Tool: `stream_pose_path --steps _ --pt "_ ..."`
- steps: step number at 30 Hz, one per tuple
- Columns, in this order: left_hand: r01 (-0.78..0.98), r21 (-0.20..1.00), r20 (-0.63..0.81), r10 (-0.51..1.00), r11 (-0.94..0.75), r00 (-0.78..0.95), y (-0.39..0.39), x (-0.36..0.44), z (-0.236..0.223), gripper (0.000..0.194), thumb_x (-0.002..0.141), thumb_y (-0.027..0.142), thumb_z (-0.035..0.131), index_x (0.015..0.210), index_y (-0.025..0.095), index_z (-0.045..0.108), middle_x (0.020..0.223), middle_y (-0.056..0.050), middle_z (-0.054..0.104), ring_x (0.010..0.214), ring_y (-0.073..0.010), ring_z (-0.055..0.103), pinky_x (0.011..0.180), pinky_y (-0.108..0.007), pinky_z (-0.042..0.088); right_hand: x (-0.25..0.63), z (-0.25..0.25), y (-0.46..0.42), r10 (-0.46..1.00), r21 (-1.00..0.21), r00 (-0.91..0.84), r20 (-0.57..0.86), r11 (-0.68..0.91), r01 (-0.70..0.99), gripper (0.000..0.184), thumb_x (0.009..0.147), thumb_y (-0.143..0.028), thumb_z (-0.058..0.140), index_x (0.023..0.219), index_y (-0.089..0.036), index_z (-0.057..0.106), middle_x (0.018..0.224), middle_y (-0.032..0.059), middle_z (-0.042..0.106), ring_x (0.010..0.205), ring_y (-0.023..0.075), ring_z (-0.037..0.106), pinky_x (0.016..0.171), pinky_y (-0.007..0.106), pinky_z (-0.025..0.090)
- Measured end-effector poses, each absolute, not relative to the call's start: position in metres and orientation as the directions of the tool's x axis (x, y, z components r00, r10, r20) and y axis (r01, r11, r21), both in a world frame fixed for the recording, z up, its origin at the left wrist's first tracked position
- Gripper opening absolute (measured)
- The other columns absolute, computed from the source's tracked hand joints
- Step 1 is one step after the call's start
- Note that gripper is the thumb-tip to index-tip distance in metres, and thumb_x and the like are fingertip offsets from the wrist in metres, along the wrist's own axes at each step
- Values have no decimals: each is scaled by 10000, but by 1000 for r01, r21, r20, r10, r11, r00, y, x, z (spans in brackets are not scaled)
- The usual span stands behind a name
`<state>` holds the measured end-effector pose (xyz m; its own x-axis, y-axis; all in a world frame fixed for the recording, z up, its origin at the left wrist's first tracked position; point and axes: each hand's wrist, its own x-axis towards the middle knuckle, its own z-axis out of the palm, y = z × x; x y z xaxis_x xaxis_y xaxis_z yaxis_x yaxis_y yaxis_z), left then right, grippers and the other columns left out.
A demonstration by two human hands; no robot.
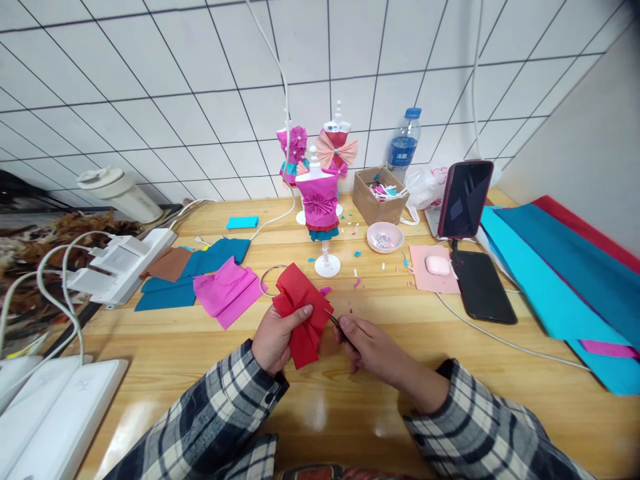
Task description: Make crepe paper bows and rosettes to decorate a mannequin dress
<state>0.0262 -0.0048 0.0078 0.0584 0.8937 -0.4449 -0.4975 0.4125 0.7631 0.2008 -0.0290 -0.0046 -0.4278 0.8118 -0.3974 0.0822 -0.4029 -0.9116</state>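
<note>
Taking the red crinkled sheet (310,341) as the clock's centre, a white tiled wall (165,133) spans ten to two, and below it the wooden table (350,417) runs down to six. Long blue and red sheets (545,267) lie along its right side near three; between them and the right hand (367,347), a white cable crosses open wood. A white lidded tumbler (123,193) leans at ten, and a blue-capped bottle (403,150) stands at one, contents hard to read. Before it, an open cardboard box (373,205) holds coloured scraps and white sticks. The left hand (273,337) pinches the red sheet, well above the front edge; the right grips a slim, dark pointed tool (336,321). Toward half past one, a pink bowl (385,249) contains tiny shiny beads (384,239).
</note>
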Motion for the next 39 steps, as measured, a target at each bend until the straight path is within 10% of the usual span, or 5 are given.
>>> stream_pose_path --steps 39 --pt "-476 793 -393 916 380 76 -8 26 5 291 623 121 811 878 115 670 792 -56 749 641 -157 688 674 -252 573 200 -6 -30 785 -880 -445 -432 -474 17 550 808 -735 385 783 -195 488 481 -91 338 425 70 331 454 227 482"
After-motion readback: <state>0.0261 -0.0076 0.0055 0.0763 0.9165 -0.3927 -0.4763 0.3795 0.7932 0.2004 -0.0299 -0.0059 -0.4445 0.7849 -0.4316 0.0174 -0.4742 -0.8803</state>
